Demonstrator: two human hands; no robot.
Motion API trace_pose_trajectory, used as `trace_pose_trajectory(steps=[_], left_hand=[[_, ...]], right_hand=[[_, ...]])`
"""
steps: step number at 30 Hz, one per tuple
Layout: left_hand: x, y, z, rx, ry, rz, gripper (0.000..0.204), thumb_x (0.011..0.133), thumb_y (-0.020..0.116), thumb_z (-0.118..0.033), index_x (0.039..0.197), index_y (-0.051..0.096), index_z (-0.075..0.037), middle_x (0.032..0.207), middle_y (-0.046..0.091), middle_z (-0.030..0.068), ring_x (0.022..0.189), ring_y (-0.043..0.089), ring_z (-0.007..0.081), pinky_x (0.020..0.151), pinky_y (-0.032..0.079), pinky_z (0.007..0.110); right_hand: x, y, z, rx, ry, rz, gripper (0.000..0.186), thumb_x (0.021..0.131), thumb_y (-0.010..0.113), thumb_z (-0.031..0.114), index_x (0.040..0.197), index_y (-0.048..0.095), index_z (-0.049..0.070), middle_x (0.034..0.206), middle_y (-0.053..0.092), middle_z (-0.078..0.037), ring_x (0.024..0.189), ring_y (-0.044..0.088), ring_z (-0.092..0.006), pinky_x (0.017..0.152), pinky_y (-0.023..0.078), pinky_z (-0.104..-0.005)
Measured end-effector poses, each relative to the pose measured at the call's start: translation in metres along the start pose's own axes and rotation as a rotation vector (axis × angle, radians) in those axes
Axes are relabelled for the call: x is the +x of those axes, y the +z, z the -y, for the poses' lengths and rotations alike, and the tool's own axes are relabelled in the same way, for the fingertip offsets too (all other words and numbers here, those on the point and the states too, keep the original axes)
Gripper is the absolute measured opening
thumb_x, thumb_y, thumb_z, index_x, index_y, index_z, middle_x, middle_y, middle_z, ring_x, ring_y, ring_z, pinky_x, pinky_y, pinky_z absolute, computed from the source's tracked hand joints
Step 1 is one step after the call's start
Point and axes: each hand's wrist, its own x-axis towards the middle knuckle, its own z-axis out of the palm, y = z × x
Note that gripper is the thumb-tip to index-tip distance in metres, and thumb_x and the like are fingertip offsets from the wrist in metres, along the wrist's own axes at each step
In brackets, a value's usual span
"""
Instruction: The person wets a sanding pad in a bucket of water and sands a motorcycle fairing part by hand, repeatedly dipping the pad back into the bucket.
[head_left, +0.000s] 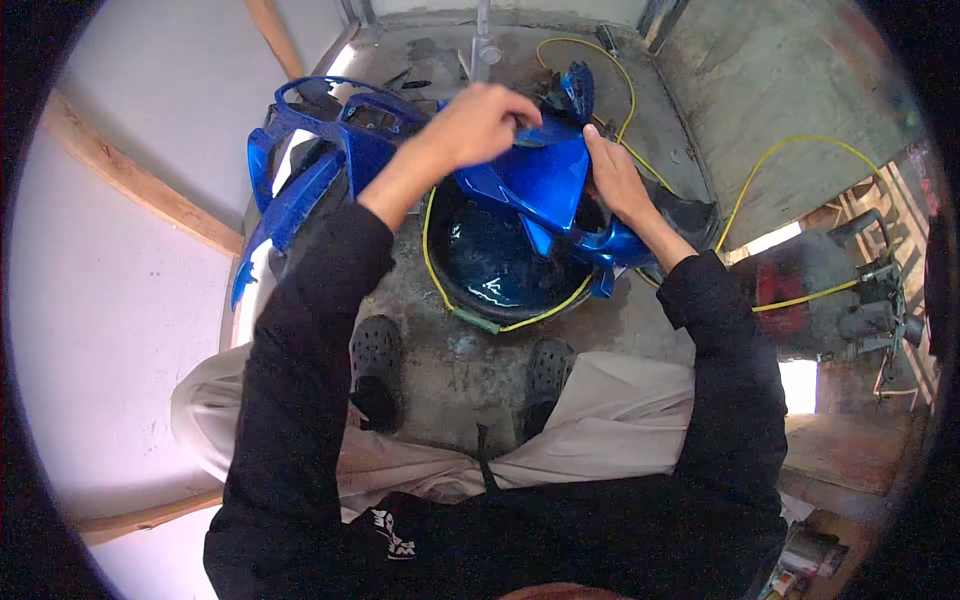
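A glossy blue plastic panel, angular with a curved tail [545, 180], is held up over a round black tub of dark liquid [445, 245] on the worn grey concrete floor [460, 368], toward the floor's far edge. The person's right hand [615, 178] grasps the panel's right edge, thumb along the far corner and the other fingers mostly hidden, so the panel extends leftward from that grip. Its long axis appears to slant from far left to near right, between the two hands. The left hand [490, 125], fingers curled, is at the panel's far-left side; from where I stand, I cannot tell whether it touches the panel or clasps something small. The right hand is the nearer to the tail. More blue openwork bodywork [372, 160] is left of the tub, toward the floor's left edge.
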Motion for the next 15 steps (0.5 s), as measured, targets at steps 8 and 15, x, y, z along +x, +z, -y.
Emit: trace_pose_trajectory(steps=[8, 15], left_hand=[[-0.082, 0.081, -0.058, 0.045, 0.088, -0.247, 0.039, 0.093, 0.062, -0.010, 0.132, 0.063, -0.006, 0.143, 0.059, 0.0135, 0.136, 0.053, 0.0300, 0.110, 0.040, 0.043], [-0.089, 0.082, 0.018, 0.172, -0.245, -0.572, 0.027, 0.096, 0.059, -0.013, 0.119, 0.069, -0.003, 0.131, 0.066, 0.0166, 0.124, 0.061, 0.0331, 0.105, 0.043, 0.046]], right_hand=[[-0.008, 0.001, 0.013, -0.111, -0.045, -0.033, 0.060, 0.108, 0.040, 0.047, 0.094, 0.060, -0.007, 0.082, 0.063, -0.023, 0.079, 0.059, -0.0307, 0.080, 0.046, -0.0421], [-0.005, 0.014, 0.012, -0.191, -0.192, -0.066, 0.052, 0.108, 0.041, 0.040, 0.093, 0.058, -0.007, 0.085, 0.062, -0.027, 0.081, 0.060, -0.0416, 0.078, 0.045, -0.0458]])
